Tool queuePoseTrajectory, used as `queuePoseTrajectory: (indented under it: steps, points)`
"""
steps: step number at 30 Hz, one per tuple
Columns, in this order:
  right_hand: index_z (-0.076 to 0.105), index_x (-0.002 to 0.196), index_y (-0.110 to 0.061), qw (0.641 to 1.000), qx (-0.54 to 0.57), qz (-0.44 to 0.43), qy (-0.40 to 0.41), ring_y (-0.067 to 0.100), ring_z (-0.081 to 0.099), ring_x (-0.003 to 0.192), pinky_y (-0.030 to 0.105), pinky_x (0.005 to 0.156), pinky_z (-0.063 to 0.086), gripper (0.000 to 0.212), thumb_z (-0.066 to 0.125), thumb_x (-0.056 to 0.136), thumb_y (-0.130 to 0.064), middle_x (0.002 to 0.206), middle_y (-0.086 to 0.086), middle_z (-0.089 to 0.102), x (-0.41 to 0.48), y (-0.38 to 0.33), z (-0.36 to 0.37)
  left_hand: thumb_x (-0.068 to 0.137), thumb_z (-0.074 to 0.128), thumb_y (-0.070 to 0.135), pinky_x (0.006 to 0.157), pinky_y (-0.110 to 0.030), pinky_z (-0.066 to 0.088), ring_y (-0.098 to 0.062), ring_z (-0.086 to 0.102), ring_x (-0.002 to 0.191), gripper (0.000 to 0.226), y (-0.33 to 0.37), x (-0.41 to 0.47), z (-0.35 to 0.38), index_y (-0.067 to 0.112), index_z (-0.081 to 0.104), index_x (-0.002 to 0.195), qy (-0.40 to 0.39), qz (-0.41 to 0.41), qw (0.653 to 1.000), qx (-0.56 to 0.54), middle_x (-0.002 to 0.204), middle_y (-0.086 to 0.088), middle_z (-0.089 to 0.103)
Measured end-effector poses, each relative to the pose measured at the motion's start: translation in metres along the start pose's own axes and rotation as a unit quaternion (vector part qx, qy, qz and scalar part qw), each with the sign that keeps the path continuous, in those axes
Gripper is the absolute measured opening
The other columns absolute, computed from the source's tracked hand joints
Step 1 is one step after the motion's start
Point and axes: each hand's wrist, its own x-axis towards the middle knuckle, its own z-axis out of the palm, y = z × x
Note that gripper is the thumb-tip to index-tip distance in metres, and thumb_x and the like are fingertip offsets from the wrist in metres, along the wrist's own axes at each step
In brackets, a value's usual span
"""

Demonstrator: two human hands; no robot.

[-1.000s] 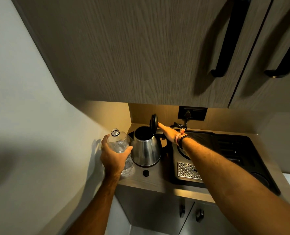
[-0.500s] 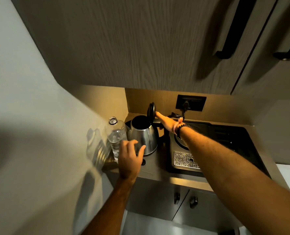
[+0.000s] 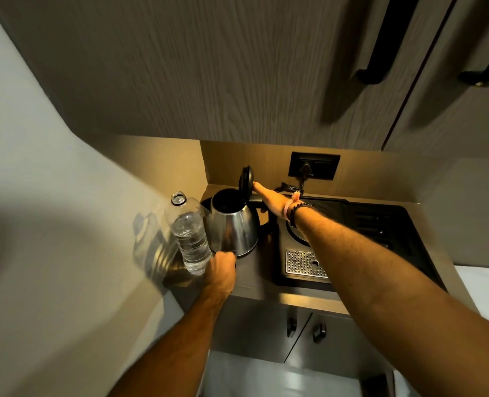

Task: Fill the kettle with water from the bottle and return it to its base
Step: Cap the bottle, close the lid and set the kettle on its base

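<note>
The steel kettle (image 3: 233, 229) stands on the desk (image 3: 254, 279) with its black lid (image 3: 246, 180) tipped upright and its mouth open; its inside is dark, so any water level cannot be made out. The right hand (image 3: 273, 199) reaches over the handle, fingers stretched flat, 1 fingertip touching the lid; the handle below the palm is mostly hidden. The uncapped bottle (image 3: 188, 232) stands touching the kettle's left side, partly filled. The left hand (image 3: 220, 270) rests low at the bottle's foot and the kettle's bottom edge, its grip curled shut, though what it pinches cannot be told. The kettle's base is hidden. Right of the right hand sits a black machine (image 3: 349, 242) with a perforated tray (image 3: 303, 265).
</note>
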Motion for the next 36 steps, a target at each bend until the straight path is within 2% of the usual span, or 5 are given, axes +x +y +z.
queuePoseTrajectory:
  steps: [8,13,19,28,36]
  points:
    - [0.035,0.154,-0.027,1.0,0.021,-0.002,0.002,0.035,0.018,0.151,0.058,0.114,-0.02,0.07,0.008,0.1,-0.063,0.15,0.013,0.05,-0.004,-0.002,0.001,0.081,0.078,0.015,0.06,-0.009,0.039,-0.014,0.062,0.066,0.025,0.01,-0.029,-0.089,0.007,0.075,0.105,0.307,0.074,0.921,-0.227,0.095,-0.009,0.071]
    - [0.03,0.156,-0.027,1.0,0.022,0.004,0.003,0.034,0.017,0.152,0.057,0.115,-0.019,0.068,0.007,0.101,-0.061,0.155,0.013,0.044,-0.008,-0.003,0.0,0.086,0.073,0.02,0.069,-0.021,0.05,-0.02,0.066,0.08,0.023,-0.009,-0.024,-0.151,0.006,0.076,0.104,0.468,0.034,0.865,-0.179,0.095,-0.01,0.073]
    - [0.032,0.156,-0.026,1.0,0.004,0.017,0.011,0.036,0.013,0.153,0.059,0.114,-0.021,0.098,0.007,0.079,-0.081,0.155,0.012,0.044,0.002,0.003,0.003,0.089,0.07,0.024,0.076,-0.03,0.051,-0.028,0.071,0.086,0.027,-0.041,-0.018,-0.167,0.005,0.075,0.108,0.393,-0.072,0.89,-0.22,0.104,-0.015,0.074]
    - [0.037,0.153,-0.028,0.999,0.03,0.011,0.005,0.036,0.017,0.151,0.062,0.113,-0.022,0.084,0.007,0.091,-0.076,0.155,0.013,0.043,-0.001,-0.001,0.001,0.087,0.074,0.021,0.085,-0.037,0.058,-0.024,0.074,0.091,0.026,-0.042,-0.024,-0.167,0.004,0.075,0.107,0.392,-0.078,0.871,-0.286,0.104,-0.011,0.076]
    - [0.055,0.14,-0.025,1.0,0.018,0.004,0.025,0.037,0.042,0.139,0.067,0.116,0.002,0.118,0.014,0.06,-0.102,0.148,0.007,0.052,0.015,-0.004,0.005,0.085,0.075,0.023,0.082,-0.048,0.061,-0.023,0.073,0.094,0.024,-0.051,-0.02,-0.16,0.01,0.075,0.105,0.377,-0.083,0.863,-0.326,0.102,-0.005,0.077]
